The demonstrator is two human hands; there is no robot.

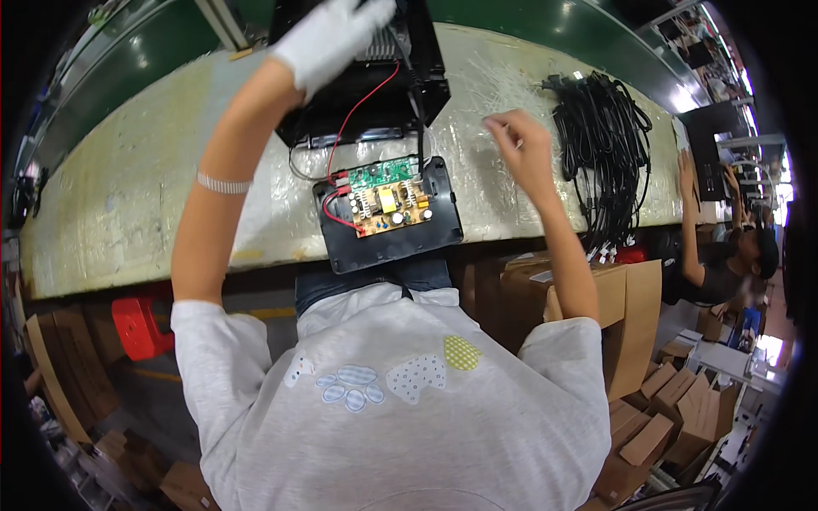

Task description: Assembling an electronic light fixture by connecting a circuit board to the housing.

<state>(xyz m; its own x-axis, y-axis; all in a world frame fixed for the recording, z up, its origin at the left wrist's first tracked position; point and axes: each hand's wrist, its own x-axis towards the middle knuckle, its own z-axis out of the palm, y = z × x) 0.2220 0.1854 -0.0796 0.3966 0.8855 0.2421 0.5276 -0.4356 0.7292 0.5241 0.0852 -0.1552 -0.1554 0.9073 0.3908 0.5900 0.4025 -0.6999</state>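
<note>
Left hand [331, 36]: gloved in white, reaching far forward, laid flat on top of the black housing [366, 81]; fingers together and resting on it, not curled round anything.
Right hand [521, 146]: bare, raised above the bench [128, 187], fingers loosely bent with thumb and forefinger drawn close; too small to tell whether anything sits between them.
Black housing: far side of the bench, tilted up on its near edge, open side toward the wearer, ribbed grey metal part showing just under the glove.
Base plate [400, 243]: black, flat on the near edge of the bench, just below the housing, overhanging the edge slightly.
Circuit boards [383, 196]: green one behind, tan one in front with a yellow part and dark round capacitors, both seated in the base plate.
Wires: red wire [362, 106] looping from the housing down to the boards; black wire [415, 111] running alongside.
Cable bundle [603, 145]: black cords heaped on the right part of the bench, ends hanging over the near edge, well apart from the right hand.
Bench: pale, scuffed, wrapped in clear film, green belt [153, 51] behind.
Surroundings: cardboard boxes [635, 315] below right, red stool [141, 324] below left, another person [724, 255] at the far right.
</note>
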